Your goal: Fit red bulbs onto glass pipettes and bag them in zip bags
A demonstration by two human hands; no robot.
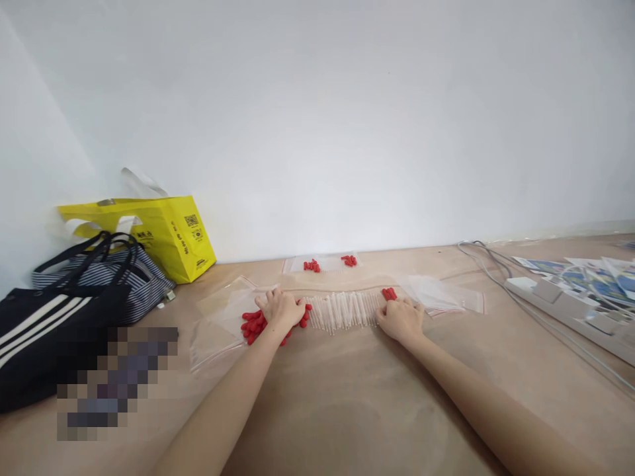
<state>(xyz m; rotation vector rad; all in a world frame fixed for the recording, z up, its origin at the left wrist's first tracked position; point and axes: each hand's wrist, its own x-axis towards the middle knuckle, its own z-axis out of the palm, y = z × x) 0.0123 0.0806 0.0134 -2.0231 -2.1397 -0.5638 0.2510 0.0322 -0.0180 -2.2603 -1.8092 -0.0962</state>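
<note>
A row of thin whitish sticks lies side by side on the wooden table. At its left end, my left hand rests over a pile of red pieces, fingers apart; several red pieces show around and under it. My right hand is at the right end of the row, its fingers curled down beside a few red pieces. Whether it grips any of them is hidden. Behind the row, a clear bag has two small red clusters on it.
Clear plastic bags lie left and right of the row. A yellow bag, a striped bag and a black bag stand at left. A power strip, cables and printed packets are at right.
</note>
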